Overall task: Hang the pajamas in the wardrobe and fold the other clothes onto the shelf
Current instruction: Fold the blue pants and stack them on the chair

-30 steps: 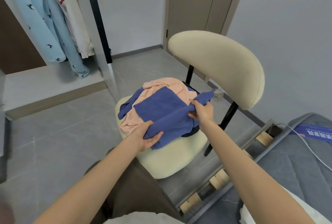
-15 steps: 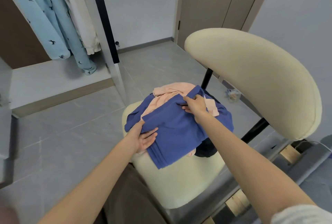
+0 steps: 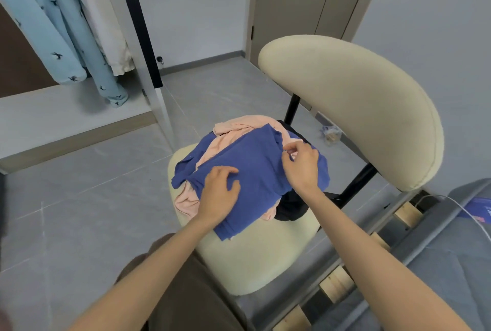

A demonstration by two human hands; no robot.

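A blue garment (image 3: 255, 171) lies folded on top of a pink garment (image 3: 186, 201) and a dark garment (image 3: 291, 209), all piled on the seat of a cream chair (image 3: 252, 259). My left hand (image 3: 220, 192) rests flat on the blue garment's near left part. My right hand (image 3: 300, 166) is at its far right, fingers curled and pinching the folded edge. Light blue pajamas (image 3: 53, 38) with dark bird prints hang in the wardrobe at the upper left, next to a white garment (image 3: 106, 27) with red stripes.
The wardrobe's low white shelf (image 3: 66, 115) runs along the left, ending at a white and black post (image 3: 148, 65). The chair's backrest (image 3: 345, 104) rises to the right of the pile. A grey bed (image 3: 451, 264) with a white cable (image 3: 465, 208) fills the lower right. Grey floor tiles lie between.
My right hand has laid the blue garment's flap over the pile and moved right to its far edge. My left hand went from gripping the near edge to resting on top.
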